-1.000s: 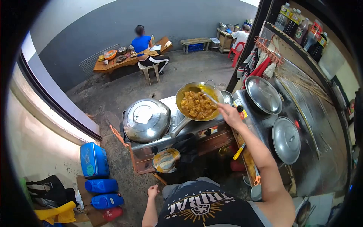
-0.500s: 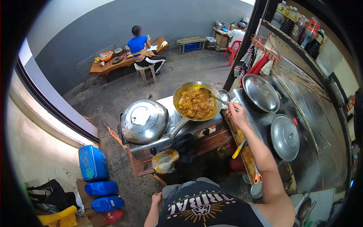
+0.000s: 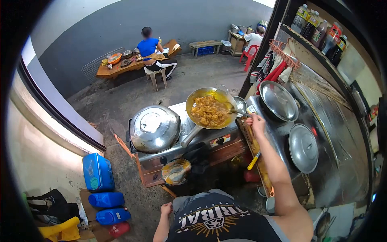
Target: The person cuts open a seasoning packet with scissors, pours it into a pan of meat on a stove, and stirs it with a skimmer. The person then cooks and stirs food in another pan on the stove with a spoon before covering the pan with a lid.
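the right hand holds a ladle over a wok of chunky orange-brown stew — its grip closed round the handle, the ladle's bowl at the right side of the food. the wok sits on the stove, its long handle angled down toward the cook, a small loop handle at its far rim. just left of it, a domed steel lid covers the other side of the stove. the left hand hangs low beside the cook's shirt, fingers curled in; whether its grip holds anything, the view cannot tell.

to the right, two lids rest on a metal bench — a yellow-handled tool lies near its edge. across the room, a person in blue sits by a wooden table.
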The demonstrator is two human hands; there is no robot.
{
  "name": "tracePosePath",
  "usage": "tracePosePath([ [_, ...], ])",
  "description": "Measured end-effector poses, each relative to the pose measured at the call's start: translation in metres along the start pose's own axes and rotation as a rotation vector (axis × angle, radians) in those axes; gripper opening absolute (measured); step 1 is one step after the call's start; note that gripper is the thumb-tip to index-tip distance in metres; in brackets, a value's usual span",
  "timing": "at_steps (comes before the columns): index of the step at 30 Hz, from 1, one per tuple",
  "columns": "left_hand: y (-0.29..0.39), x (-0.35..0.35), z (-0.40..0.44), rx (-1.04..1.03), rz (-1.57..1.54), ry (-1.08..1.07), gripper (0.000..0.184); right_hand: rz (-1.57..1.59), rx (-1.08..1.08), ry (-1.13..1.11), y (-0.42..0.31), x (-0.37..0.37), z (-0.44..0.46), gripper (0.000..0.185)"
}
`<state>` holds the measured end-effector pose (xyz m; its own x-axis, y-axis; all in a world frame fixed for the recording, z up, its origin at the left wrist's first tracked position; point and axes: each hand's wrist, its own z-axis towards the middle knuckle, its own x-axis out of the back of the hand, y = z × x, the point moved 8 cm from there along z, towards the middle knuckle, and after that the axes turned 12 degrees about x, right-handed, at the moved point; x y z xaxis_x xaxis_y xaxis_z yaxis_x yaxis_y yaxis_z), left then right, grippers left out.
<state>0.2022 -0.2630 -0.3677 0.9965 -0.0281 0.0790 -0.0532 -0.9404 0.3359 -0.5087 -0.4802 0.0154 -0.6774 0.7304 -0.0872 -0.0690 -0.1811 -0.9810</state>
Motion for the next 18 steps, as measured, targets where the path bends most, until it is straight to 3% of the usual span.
tracePosePath([
  [6, -0.012, 0.01, -0.022, 0.02, 0.14, 0.133, 0.027, -0.068, 0.031, -0.11, -0.086, 0.014, -0.018, 0.028],
  [10, -0.009, 0.012, -0.017, 0.004, 0.21, 0.145, 0.025, -0.097, 0.034, -0.191, -0.086, -0.017, -0.036, 0.027],
  [13, 0.003, 0.008, 0.004, -0.064, 0.125, 0.101, 0.02, -0.056, 0.159, -0.256, -0.092, -0.051, -0.046, 0.026],
  [16, 0.031, 0.015, -0.01, -0.132, 0.2, 0.276, 0.014, -0.111, 0.302, -0.3, -0.12, -0.069, -0.048, 0.027],
  [18, 0.054, 0.021, -0.019, -0.313, 0.224, 0.426, 0.012, -0.185, 0.41, -0.311, -0.149, -0.073, -0.053, 0.027],
])
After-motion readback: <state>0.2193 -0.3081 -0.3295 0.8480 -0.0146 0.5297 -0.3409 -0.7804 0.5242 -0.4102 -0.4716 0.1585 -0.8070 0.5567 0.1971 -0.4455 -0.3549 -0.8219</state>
